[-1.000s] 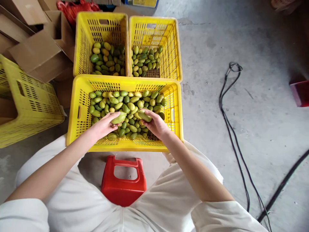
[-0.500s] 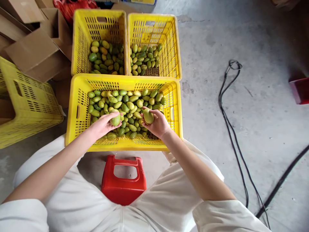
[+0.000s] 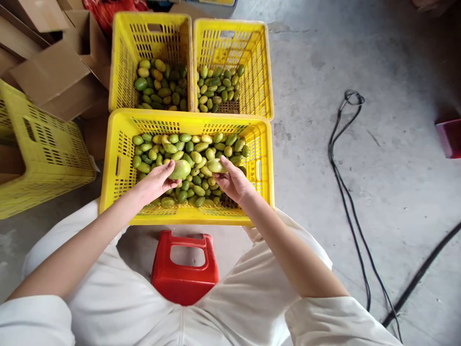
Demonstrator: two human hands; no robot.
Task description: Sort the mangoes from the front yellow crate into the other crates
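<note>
Over the front yellow crate (image 3: pixel 190 218), my left hand (image 3: pixel 161 181) holds a green mango (image 3: pixel 181 169) between thumb and fingers. Its speckled skin faces up. To the right, my right hand (image 3: pixel 232 180) grips a second, paler green mango (image 3: pixel 215 166) lying sideways, thumb on top. The two held fruits are close together but apart. Beneath both hands, many loose mangoes (image 3: pixel 199 191), green to yellowish, spread across the crate. A bit of the crate's slatted bottom shows near my right wrist.
Behind stand two more yellow crates, the left one (image 3: pixel 124 62) and the right one (image 3: pixel 254 62), both partly filled with mangoes. Another yellow crate (image 3: pixel 54 158) and cardboard boxes (image 3: pixel 54 72) are at left. A red plastic stool (image 3: pixel 183 283) sits between my legs. Black cables (image 3: pixel 340 178) cross the floor.
Both mangoes have been turned in my hands: the left one now points rightward, the right one lies sideways with its tip leftward. My left hand has shifted slightly right and up.
</note>
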